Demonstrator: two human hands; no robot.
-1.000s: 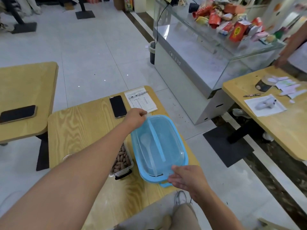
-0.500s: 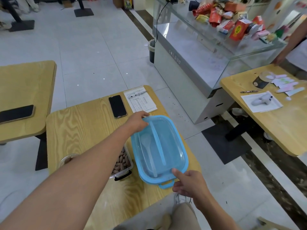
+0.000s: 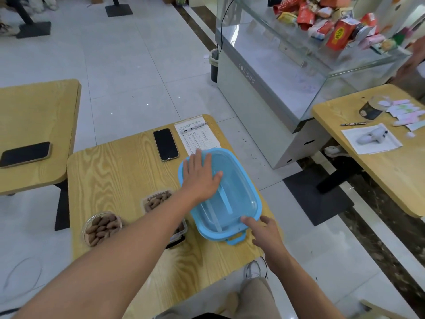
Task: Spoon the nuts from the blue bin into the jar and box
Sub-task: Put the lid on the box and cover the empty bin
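With lid on blue bin, jar and box hold nuts: spooning looks done. Left hand flat on lid; right hand fingers extended at near rim latch, gripping nothing.

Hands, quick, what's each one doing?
Left hand: open, flat on the blue bin lid.
Right hand: open, fingertips touching the bin's near edge.

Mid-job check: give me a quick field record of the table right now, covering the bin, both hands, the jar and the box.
blue bin: lid on, spoon visible inside, no nuts visible
left hand: flat on the bin lid, fingers straight
right hand: at the bin's near corner, index finger touching the lid edge
jar: open, holds nuts
box: open, holds nuts, partly hidden by the left arm
phone: behind the bin, beside a printed sheet
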